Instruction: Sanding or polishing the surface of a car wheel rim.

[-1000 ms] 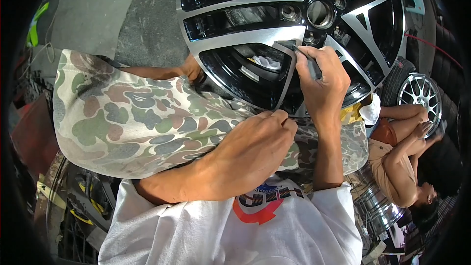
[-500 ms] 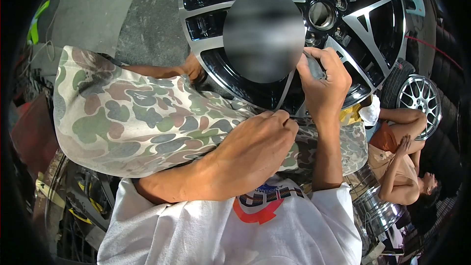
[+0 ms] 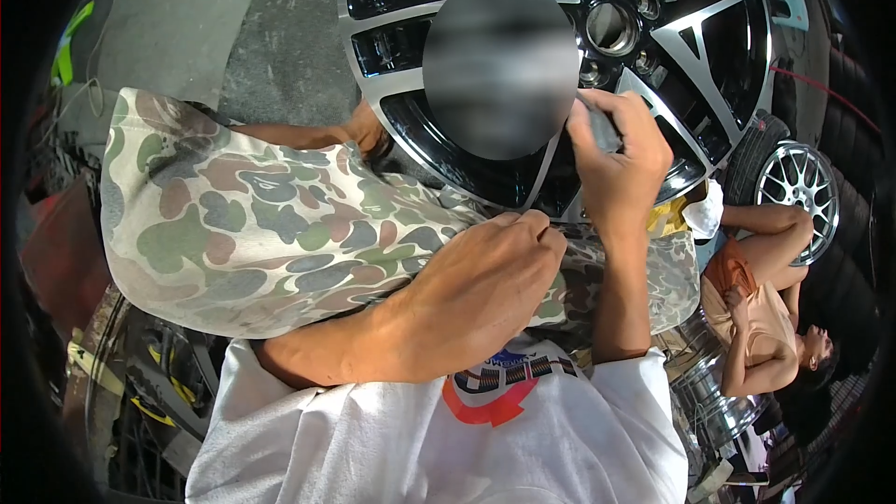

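Observation:
A large black and silver alloy wheel rim (image 3: pixel 714 65) lies before my legs, its centre bore and bolt holes showing. My right hand (image 3: pixel 627 157) is over a lower spoke, thumb and fingers pinching a small dark grey piece, perhaps a folded pad (image 3: pixel 605 131); its exact kind is unclear. Closed and knuckles up, my left hand (image 3: pixel 499 266) rests at the rim's near edge, above my thigh in camouflage trousers (image 3: pixel 271 215). Its fingertips are hidden, so anything in them cannot be seen. A round blurred patch covers the rim's left-middle part.
At the right another person (image 3: pixel 761 317) sits near a silver multi-spoke wheel with a tyre (image 3: pixel 798 191). Stacked tyres (image 3: pixel 854 121) line the right edge. A shiny rim (image 3: pixel 714 397) stands behind that person. A grey mat (image 3: pixel 177 28) covers the floor at upper left.
My right hand has shifted very slightly right with the grey piece. My left hand keeps its place. The other person's hand has moved to the orange cloth at their lap.

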Demonstrator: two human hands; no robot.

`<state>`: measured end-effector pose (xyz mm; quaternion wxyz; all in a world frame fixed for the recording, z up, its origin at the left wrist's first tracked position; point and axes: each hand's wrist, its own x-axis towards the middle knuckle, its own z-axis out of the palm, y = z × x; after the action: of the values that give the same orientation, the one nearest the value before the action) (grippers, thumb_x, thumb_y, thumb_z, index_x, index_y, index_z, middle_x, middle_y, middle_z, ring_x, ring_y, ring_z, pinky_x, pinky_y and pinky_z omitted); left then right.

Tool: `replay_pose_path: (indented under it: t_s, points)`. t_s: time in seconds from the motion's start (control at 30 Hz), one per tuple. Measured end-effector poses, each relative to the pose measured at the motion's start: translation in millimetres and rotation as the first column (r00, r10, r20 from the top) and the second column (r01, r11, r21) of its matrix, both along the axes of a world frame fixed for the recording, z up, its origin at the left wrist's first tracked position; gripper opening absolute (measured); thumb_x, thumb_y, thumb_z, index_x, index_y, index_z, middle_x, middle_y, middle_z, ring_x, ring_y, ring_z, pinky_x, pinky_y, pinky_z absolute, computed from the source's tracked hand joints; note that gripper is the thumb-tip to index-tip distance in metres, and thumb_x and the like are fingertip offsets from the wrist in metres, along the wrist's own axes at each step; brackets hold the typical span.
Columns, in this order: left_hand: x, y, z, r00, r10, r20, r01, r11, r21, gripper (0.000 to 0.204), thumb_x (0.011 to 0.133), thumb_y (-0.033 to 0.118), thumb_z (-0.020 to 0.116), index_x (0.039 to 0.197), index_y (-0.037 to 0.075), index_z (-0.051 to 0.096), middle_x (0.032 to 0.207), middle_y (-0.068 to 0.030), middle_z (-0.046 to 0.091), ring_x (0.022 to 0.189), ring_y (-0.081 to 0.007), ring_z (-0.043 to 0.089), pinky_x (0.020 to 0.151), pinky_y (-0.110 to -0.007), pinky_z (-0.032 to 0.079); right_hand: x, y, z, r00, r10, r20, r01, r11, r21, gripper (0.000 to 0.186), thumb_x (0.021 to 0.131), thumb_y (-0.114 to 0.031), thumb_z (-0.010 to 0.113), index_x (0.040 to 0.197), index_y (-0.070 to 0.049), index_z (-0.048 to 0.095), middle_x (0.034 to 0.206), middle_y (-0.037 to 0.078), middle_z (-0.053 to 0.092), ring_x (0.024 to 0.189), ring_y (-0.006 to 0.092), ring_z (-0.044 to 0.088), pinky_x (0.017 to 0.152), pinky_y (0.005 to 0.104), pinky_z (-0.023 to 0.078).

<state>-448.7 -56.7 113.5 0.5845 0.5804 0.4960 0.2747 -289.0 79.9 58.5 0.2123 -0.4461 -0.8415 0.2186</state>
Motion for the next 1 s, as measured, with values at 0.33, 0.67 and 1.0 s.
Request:
replay_pose_path:
  t_s: [0.33,0.67,1.0]
  points:
    - [1,-2,-1,1.0,0.005,0.009,-0.005,1.0,0.028,0.017,0.106,0.013,0.063,0.106,-0.004,0.06,0.102,-0.0177,0.058,0.095,-0.0386,0.064,0.085,-0.051,0.051,1,0,0,1.0,-0.014,0.024,0.014,1.0,-0.019,0.015,0.09,-0.004,0.082,0.103,0.0,0.077,0.091,0.014,0.074,0.079,0.0315,0.073,0.073,0.0376,0.057]
    - [0,-3,-1,1.0,0.0,-0.005,0.0,0.999,0.045,0.017,0.106,0.012,0.064,0.104,-0.004,0.059,0.102,-0.018,0.057,0.093,-0.0377,0.065,0.083,-0.05,0.052,-3,-1,-6,0.997,0.063,0.034,-0.065,0.996,0.061,0.015,0.09,-0.004,0.085,0.103,0.001,0.078,0.085,0.013,0.069,0.072,0.0269,0.068,0.069,0.0348,0.054]
    - [1,-4,0,1.0,-0.011,-0.008,0.011,0.999,0.03,0.017,0.106,0.013,0.064,0.105,-0.004,0.061,0.103,-0.0171,0.058,0.094,-0.0353,0.065,0.086,-0.048,0.053,3,9,-3,0.998,0.051,0.025,-0.048,0.995,-0.093,0.017,0.09,-0.005,0.083,0.103,0.003,0.076,0.088,0.014,0.07,0.073,0.029,0.069,0.069,0.0352,0.054]
